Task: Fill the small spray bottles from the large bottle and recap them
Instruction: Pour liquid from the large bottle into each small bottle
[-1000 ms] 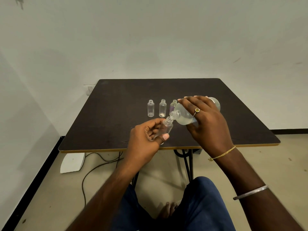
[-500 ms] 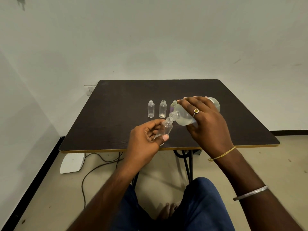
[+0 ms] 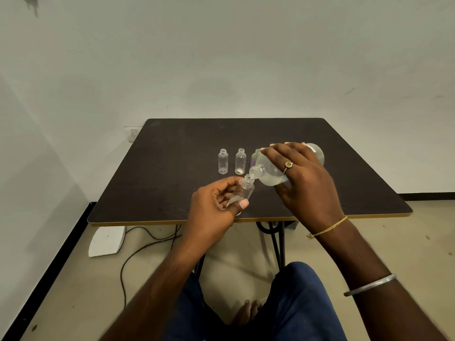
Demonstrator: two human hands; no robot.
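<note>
Large bottle [image 3: 273, 172]: clear, rounded, partly filled with pale liquid, tipped nearly flat with its open neck pointing down-left. It is gripped from above by the right hand [image 3: 304, 183], fingers wrapped over the body; a ring is seen on one finger.

Small bottle [image 3: 246, 190]: clear, uncapped, tilted, its mouth set just under the large bottle's neck, apparently touching. It is clasped by the left hand [image 3: 214, 210], thumb pressed on the lower body, fingers curled behind. A little liquid is seen at its base.

Both are held above the near middle of the dark tabletop [image 3: 357, 183], close to the front edge.

Three more small open bottles stand upright in a row farther back: one [image 3: 222, 161], a second [image 3: 240, 161], a third [image 3: 256, 156] partly hidden behind the large bottle.

Bare tabletop lies to the left, right and far side.
</note>
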